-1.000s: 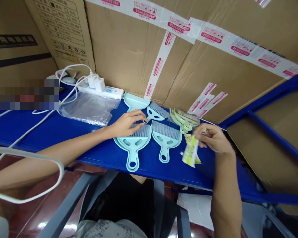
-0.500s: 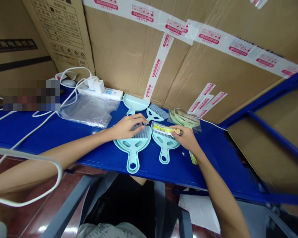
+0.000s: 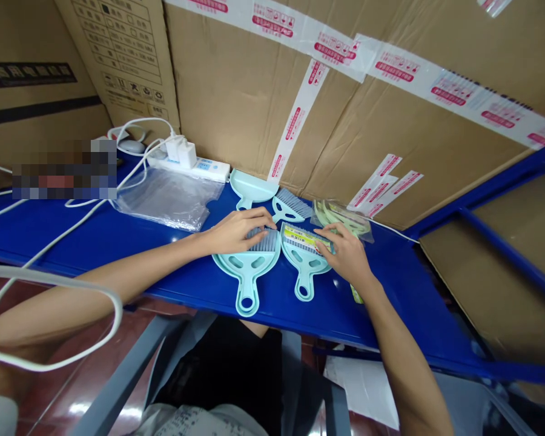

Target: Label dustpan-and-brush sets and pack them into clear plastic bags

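Observation:
My left hand [image 3: 241,232] rests over the grey bristles [image 3: 264,240] of a brush lying in a light-teal dustpan [image 3: 246,275], its fingers apart and curved. Just right of it lies a second teal dustpan-and-brush set [image 3: 304,266], with a yellow label [image 3: 300,235] across its bristles. At the label's right end is my right hand [image 3: 343,247], thumb and fingers apart around the corner. Behind them are an upright-tilted teal dustpan [image 3: 253,189] and a loose brush [image 3: 289,206]. Green pieces in a clear bag [image 3: 343,217] lie at the back right.
Clear plastic bags [image 3: 168,197] lie left of the sets on the blue table [image 3: 181,266]. Behind them is a white power strip [image 3: 209,169] with plugs and cables. Cardboard [image 3: 236,103] stands along the back. A white cable loop [image 3: 113,315] hangs at the near left.
The fingers of my right hand have spread and let go of the label, which now lies flatter on the bristles. My left hand stays over its brush. The view has shifted slightly.

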Demonstrator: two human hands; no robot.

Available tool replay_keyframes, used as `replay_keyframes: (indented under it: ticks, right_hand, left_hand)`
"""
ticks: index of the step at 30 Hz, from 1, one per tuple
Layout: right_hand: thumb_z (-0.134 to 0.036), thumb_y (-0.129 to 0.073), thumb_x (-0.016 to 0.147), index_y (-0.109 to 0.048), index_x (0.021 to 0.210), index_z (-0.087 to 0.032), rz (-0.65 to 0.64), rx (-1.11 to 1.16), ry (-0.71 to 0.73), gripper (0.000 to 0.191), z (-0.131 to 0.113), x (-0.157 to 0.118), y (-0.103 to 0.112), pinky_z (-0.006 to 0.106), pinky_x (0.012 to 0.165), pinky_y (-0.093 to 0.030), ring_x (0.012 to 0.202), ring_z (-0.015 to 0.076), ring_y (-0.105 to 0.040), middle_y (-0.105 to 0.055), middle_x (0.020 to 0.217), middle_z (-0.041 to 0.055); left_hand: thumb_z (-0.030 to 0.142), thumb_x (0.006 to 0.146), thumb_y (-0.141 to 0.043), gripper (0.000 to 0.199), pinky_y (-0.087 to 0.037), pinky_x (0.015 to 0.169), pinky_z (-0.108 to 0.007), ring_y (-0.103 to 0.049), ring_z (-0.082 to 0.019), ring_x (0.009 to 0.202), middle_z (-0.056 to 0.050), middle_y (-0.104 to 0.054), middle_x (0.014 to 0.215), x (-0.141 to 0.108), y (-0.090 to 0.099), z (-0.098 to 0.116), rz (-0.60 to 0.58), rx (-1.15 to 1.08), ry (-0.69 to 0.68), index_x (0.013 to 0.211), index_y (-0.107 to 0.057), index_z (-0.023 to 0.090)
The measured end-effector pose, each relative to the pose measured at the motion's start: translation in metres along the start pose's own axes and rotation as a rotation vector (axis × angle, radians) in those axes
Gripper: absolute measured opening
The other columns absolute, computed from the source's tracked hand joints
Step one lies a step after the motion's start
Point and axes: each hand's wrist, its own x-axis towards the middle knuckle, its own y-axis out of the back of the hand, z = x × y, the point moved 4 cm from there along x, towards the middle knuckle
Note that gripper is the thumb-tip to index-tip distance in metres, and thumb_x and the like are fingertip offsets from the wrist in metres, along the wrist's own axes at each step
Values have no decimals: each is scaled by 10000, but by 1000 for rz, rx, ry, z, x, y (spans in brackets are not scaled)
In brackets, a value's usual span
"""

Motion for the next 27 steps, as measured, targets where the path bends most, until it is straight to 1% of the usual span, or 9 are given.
replay_keyframes:
  ticks: [3, 7, 9, 12, 16, 20, 22, 24, 27]
  right_hand:
    - [-365, -568, 1067, -760, 1335, -205, -105, 95, 62, 366, -1, 2, -11, 420, 933, -592, 1054, 279, -748, -730, 1281, 125]
    - [-380, -547, 1082, -748, 1354, -209, -195, 171, 69, 380, 6, 3, -18, 463, 976, -585, 1114, 307, -742, -748, 1293, 124]
    - [-369, -552, 1077, -751, 1349, -201, -215, 203, 68, 377, 10, 4, -18, 472, 968, -586, 1106, 316, -744, -756, 1273, 132]
    - [-342, -565, 1064, -768, 1325, -216, -236, 247, 64, 353, 12, 4, -15, 455, 938, -591, 1081, 310, -748, -758, 1263, 133]
    - [-333, -579, 1053, -777, 1307, -214, -225, 281, 62, 343, 13, 4, -13, 443, 931, -583, 1080, 307, -741, -757, 1243, 137]
    - [-346, -592, 1045, -778, 1300, -212, -223, 296, 65, 343, 10, 4, -13, 404, 874, -575, 973, 271, -737, -757, 1228, 129]
    - [-363, -607, 1038, -780, 1288, -203, -186, 299, 61, 344, 7, 5, -9, 378, 827, -565, 865, 234, -718, -760, 1216, 123]
    - [-374, -617, 1030, -793, 1244, -197, -91, 294, 34, 328, 6, 6, 0, 351, 757, -543, 723, 189, -663, -773, 1169, 108]
    - [-373, -619, 1009, -818, 1099, -195, 169, 261, -86, 282, 18, 5, 25, 327, 680, -497, 613, 164, -584, -792, 1015, 80]
  left_hand:
    - [229, 1066, -509, 269, -585, 955, -377, -718, -230, 1101, -102, -698, 1247, 0, -1, 0, -4, 1, -2, 1258, -692, 185]
    - [232, 1069, -509, 267, -586, 940, -380, -720, -228, 1083, -100, -696, 1248, -1, -2, -2, -8, -3, 1, 1256, -692, 183]
    - [241, 1073, -505, 268, -584, 938, -377, -719, -225, 1082, -98, -691, 1252, -1, -2, -3, -10, 1, 3, 1259, -691, 187]
    - [257, 1082, -494, 271, -582, 938, -370, -717, -223, 1088, -96, -688, 1252, -1, -2, -3, -19, 11, 4, 1257, -691, 192]
    - [257, 1080, -494, 270, -582, 955, -370, -719, -225, 1093, -98, -691, 1256, -1, -2, -3, -21, 19, 9, 1247, -695, 192]
    - [257, 1080, -490, 273, -584, 959, -371, -721, -225, 1088, -100, -692, 1254, 0, -2, -2, -24, 24, 4, 1244, -697, 190]
    - [253, 1079, -486, 274, -585, 946, -366, -721, -224, 1086, -101, -694, 1252, 0, -2, -2, -22, 31, 4, 1240, -698, 190]
    - [251, 1079, -482, 274, -587, 937, -363, -722, -222, 1086, -101, -696, 1249, -1, -2, -2, -23, 33, 3, 1240, -697, 193]
    - [249, 1079, -487, 272, -587, 936, -366, -721, -223, 1093, -99, -695, 1256, -1, -1, -2, -26, 26, 2, 1246, -693, 193]
